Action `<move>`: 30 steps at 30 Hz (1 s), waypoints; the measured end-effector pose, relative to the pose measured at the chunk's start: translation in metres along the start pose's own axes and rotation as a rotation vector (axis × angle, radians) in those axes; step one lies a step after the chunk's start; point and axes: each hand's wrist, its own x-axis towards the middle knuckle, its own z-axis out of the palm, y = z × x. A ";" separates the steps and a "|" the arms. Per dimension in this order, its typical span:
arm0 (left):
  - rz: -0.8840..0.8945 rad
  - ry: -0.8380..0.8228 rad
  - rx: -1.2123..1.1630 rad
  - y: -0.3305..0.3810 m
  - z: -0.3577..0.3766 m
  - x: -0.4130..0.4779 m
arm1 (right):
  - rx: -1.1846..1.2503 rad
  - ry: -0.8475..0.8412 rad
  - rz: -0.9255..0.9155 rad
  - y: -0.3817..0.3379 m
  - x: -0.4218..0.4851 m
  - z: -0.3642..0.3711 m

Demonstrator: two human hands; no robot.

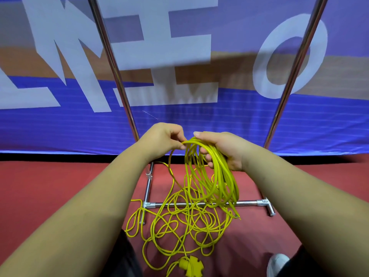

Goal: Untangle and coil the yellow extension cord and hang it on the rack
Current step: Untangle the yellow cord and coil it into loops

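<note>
Fingers point(204, 151) of the right hand point(225, 150) curl round a bundle of gathered loops of the yellow extension cord point(217, 176), with the thumb lying straight over the top of the bundle. Just beside it, the left hand point(161, 137) pinches a single strand between thumb and forefinger at the crown of the same loops; its other fingers are tucked in. Both hands are raised above the floor, close together, in front of the lower part of the rack point(119, 80).

From the held bundle the loops hang down and cross the rack's low crossbar point(247, 202). The rest of the cord lies in a loose tangle on the red floor point(40, 186), spread over and in front of the crossbar, between the rack's two feet. A yellow socket block point(190, 264) lies at the near end of the tangle, close to the person's white shoe point(277, 262).

The two steel uprights lean apart, leaving a wide gap above the hands. Behind them a blue banner point(259, 126) with large white letters meets the floor's far edge. Red floor stretches to either side of the rack's feet.
</note>
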 end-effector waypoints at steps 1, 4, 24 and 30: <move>0.030 -0.015 0.016 0.005 0.001 -0.001 | -0.017 -0.008 -0.002 0.000 -0.001 0.000; 0.107 -0.039 0.027 0.011 0.006 -0.003 | -0.024 -0.045 0.004 0.004 -0.001 0.002; 0.046 0.037 0.034 -0.020 0.013 0.003 | -0.020 -0.069 0.030 -0.005 0.002 -0.008; 0.054 0.027 0.222 -0.027 0.031 0.016 | 0.044 0.031 0.005 -0.010 0.002 -0.005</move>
